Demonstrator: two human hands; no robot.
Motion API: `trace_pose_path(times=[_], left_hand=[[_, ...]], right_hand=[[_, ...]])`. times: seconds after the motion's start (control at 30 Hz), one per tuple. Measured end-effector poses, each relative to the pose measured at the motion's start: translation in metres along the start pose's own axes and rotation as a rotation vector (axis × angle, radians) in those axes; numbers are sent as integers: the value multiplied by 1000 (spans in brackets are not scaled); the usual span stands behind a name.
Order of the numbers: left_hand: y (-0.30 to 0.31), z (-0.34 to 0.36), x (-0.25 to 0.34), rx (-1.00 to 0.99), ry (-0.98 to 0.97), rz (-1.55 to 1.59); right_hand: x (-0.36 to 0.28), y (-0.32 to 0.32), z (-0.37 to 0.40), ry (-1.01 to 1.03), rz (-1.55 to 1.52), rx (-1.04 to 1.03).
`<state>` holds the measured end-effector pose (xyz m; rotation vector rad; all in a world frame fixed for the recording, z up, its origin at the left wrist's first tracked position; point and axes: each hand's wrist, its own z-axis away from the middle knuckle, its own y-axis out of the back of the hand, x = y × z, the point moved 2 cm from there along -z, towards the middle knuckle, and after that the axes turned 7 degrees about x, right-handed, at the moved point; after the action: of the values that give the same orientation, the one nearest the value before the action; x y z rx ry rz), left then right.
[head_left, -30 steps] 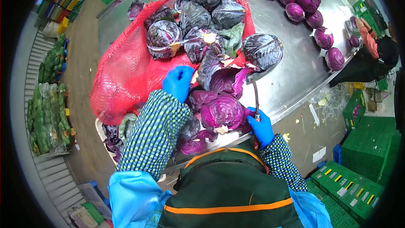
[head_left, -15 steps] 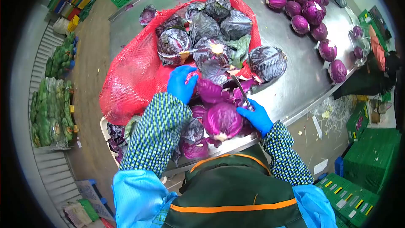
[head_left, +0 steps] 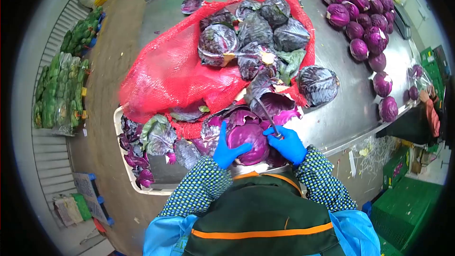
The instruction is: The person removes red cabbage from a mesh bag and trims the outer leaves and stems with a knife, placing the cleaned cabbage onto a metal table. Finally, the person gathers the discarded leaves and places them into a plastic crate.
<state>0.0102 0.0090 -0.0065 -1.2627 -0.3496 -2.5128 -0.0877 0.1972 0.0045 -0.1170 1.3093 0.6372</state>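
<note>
A peeled red cabbage (head_left: 253, 137) sits at the table's near edge, in front of my body. My left hand (head_left: 229, 148), in a blue glove, holds its left side, the thumb laid across it and a finger stretched upward. In my gloved right hand (head_left: 288, 147) is a knife (head_left: 266, 113), its narrow curved blade pointing up and away. Loose purple leaves (head_left: 279, 104) lie just beyond the cabbage, under the blade. Farther off, several unpeeled, dark-leaved cabbages (head_left: 256, 31) rest on a red mesh bag (head_left: 175, 66). One more dark cabbage (head_left: 318, 85) stands right of the bag.
Peeled cabbages (head_left: 355, 28) are heaped along the right side of the metal table (head_left: 350, 118). A pale-rimmed tray (head_left: 124, 147) at the left holds discarded leaves. Green crates (head_left: 403, 208) stand on the floor at the right. Another person's hand (head_left: 424, 96) shows at the far right.
My left hand has moved from the mesh bag down to the peeled cabbage. The knife stays in my right hand. The view has shifted, showing more of the leaf tray.
</note>
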Motion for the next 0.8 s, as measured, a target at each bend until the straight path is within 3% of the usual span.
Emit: trace_pose_path(times=[0.07,0.1,0.13,0.2,0.23,0.27,0.33,0.4,0.43,0.47,0.5,0.53,0.6,0.63,0.67,0.73,0.77,0.8], left_hand=[[19,10,-17,-136,-26,463],[27,26,-10,-224,-32,696],[36,36,-3,-214,-25,682],[44,55,26,-392,-164,953],[42,65,62,-250,162,927],[46,73,69,-238,136,933],[53,84,79,-267,25,1227],[56,96,92,-317,-25,1367],[64,102,102,-210,-249,730],[73,103,108,-99,-449,83],[89,102,106,196,-778,-313],[85,92,106,163,-768,-314],[67,67,109,-106,-851,-587],[60,51,92,-85,-822,-698],[62,30,65,-119,-738,-546],[45,6,-7,88,-603,-553],[31,16,-5,187,-580,-601],[20,22,0,197,-562,-596]], right_hand=[[-28,14,-3,-298,-278,-81],[-43,25,-9,-250,-375,-42],[-56,37,-17,-203,-468,-5],[-70,56,-38,-177,-248,205],[-61,62,-52,196,159,399],[-56,58,-62,580,562,590],[-115,33,-33,31,-355,114],[-137,5,-1,17,-651,-298],[-128,-8,5,6,-774,-448],[-112,-18,-1,-130,-792,-319],[-98,-13,-5,-362,-811,-369],[-87,-17,-7,-407,-784,-456],[-72,-32,4,-639,-628,-365],[-63,-36,4,-629,-492,-391],[-45,-39,6,-592,-426,-333],[-16,-33,17,-347,-358,13],[-13,-24,25,-328,-362,74],[18,-19,37,-88,-281,160]])
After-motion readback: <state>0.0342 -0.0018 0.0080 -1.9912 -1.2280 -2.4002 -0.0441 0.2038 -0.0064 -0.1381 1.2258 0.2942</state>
